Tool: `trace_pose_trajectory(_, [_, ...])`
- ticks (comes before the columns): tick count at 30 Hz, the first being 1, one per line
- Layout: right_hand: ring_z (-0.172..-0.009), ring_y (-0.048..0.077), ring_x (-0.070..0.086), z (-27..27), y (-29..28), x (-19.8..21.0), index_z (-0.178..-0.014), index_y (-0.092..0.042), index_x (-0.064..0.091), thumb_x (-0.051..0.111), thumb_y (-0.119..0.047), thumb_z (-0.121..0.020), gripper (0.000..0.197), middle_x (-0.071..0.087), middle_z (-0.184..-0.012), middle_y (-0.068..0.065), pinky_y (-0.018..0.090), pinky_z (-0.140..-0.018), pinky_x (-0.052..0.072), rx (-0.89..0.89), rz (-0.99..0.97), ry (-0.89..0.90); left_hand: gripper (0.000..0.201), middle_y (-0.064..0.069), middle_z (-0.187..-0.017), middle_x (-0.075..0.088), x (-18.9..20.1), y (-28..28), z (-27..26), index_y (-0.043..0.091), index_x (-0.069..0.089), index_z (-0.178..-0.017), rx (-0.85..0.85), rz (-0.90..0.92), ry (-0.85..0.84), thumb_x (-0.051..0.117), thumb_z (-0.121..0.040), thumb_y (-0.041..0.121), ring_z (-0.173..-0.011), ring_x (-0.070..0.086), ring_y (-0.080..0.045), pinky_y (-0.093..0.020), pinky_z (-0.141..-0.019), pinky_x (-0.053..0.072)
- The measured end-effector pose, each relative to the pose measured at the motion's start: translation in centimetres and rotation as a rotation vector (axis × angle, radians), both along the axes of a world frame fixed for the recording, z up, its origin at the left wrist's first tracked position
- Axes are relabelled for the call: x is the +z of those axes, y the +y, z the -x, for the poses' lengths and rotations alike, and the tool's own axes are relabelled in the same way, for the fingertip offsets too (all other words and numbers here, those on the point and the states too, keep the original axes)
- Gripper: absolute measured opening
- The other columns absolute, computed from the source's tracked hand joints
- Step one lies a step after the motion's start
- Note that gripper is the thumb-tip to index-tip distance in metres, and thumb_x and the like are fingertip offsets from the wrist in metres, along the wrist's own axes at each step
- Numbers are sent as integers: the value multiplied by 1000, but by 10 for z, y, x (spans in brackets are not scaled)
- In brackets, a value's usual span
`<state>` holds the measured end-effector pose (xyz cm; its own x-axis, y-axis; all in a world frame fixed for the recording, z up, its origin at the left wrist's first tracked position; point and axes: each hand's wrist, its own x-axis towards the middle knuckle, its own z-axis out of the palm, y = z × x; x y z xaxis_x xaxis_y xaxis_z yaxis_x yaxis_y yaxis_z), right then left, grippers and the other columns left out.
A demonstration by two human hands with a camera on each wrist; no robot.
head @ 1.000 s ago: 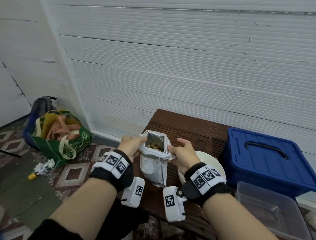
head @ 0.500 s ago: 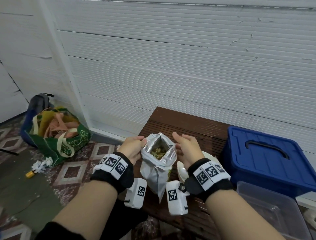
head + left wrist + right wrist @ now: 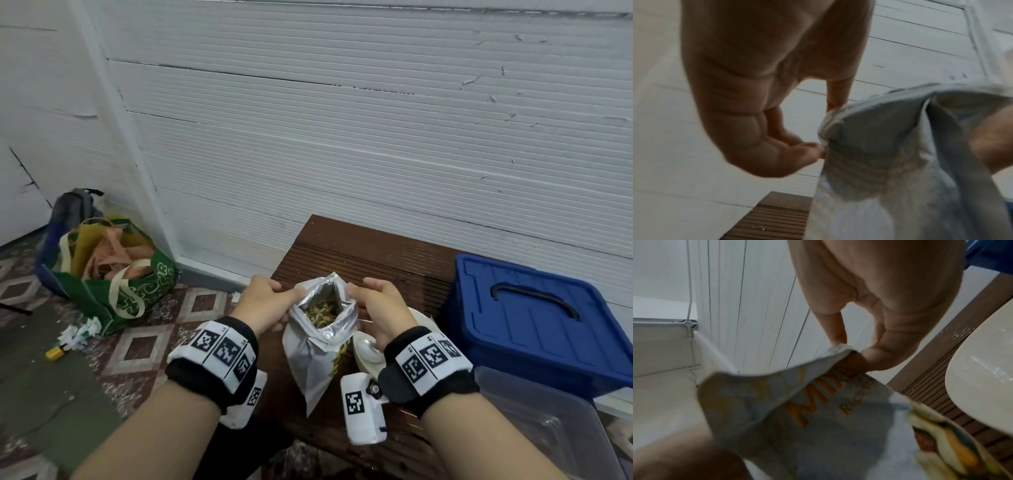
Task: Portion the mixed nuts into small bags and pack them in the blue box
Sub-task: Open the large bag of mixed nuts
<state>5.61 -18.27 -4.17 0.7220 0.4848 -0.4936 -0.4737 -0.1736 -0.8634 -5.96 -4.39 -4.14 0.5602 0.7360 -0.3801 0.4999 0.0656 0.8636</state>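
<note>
Left hand (image 3: 263, 303) and right hand (image 3: 378, 305) each pinch the nut bag's (image 3: 317, 349) rim (mouth up, long axis upright).

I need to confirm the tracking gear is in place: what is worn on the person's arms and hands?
Both hands, the left hand and the right hand, are bare, with no gloves, and the forearms show no sleeves. Each wrist carries a black strap topped by a white band of square black-and-white markers. A white camera box with its own marker hangs under each wrist.
</note>
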Motion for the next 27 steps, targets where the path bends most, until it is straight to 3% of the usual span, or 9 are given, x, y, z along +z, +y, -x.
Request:
trace_pose_trajectory(4, [-83, 24, 64, 6, 5, -4, -127, -16, 42, 59, -6, -92, 41, 57, -118, 15, 40, -73, 57, -35, 9, -26, 28, -16, -106, 58, 3, -1, -1, 14, 47, -101, 98, 65, -109, 69, -87, 7, -88, 65, -27, -35, -60, 58])
trace_pose_trajectory(11, [-68, 22, 63, 27, -6, -8, -127, -21, 35, 52, 4, -93, 45, 55, -118, 21, 29, -43, 53, -37, -59, 121, 30, -12, -83, 60, 1, -3, -12, -1, 51, -121, 255, 447, -279, 56, -92, -5, -68, 59, -18, -22, -41, 53])
trace_pose_trajectory(14, [-55, 21, 61, 29, -14, -8, -125, -17, 35, 51, 1, -91, 42, 55, -102, 18, 30, -40, 51, 11, -21, 90, 34, -14, -82, 65, 3, -2, -12, -2, 51, -120, 174, 471, -256, 63, -89, 0, -65, 63, -18, -21, -44, 53])
trace_pose_trajectory(17, [-53, 20, 57, 24, -14, -4, -111, -12, 43, 55, -19, -91, 24, 56, -92, 14, 26, -39, 46, 50, 102, -47, 52, -13, -86, 70, 5, -1, -7, -3, 46, -127, 59, 449, -243, 72, -82, 7, -67, 69, -16, -24, -57, 58])
trace_pose_trajectory(19, [-67, 21, 58, 16, -6, -2, -99, -16, 45, 56, -32, -91, 21, 58, -95, 10, 29, -47, 46, 67, 178, -160, 57, -12, -89, 68, 5, 1, -4, -1, 43, -130, 20, 378, -187, 73, -82, 9, -71, 66, -15, -25, -62, 57])
trace_pose_trajectory(21, [-84, 20, 58, 7, 5, -2, -99, -18, 48, 54, -41, -91, 25, 58, -100, 5, 35, -65, 51, 104, 257, -288, 59, -12, -94, 65, 8, 2, 1, -1, 43, -131, -21, 282, -101, 74, -84, 16, -64, 60, -12, -20, -49, 50])
trace_pose_trajectory(23, [-98, 19, 56, -1, 16, -1, -115, -17, 50, 51, -44, -93, 34, 56, -110, 2, 37, -80, 51, 176, 276, -356, 55, -14, -99, 63, 11, 4, 5, -3, 50, -125, -83, 196, -13, 72, -85, 27, -56, 53, -12, -18, -37, 41])
trace_pose_trajectory(26, [-111, 18, 52, -6, 27, 1, -134, -19, 45, 51, -38, -96, 43, 52, -129, 2, 28, -79, 43, 312, 223, -368, 23, -10, -79, 58, 17, 4, 12, 7, 59, -90, -146, 71, 95, 64, -92, 29, -53, 44, -14, -20, -37, 36])
trace_pose_trajectory(27, [-112, 17, 53, -6, 29, 2, -136, -19, 44, 53, -33, -96, 43, 51, -132, 2, 27, -81, 43, 335, 197, -362, 15, -8, -75, 54, 17, 5, 13, 10, 56, -91, -130, 81, 83, 63, -93, 24, -52, 43, -15, -21, -39, 36])
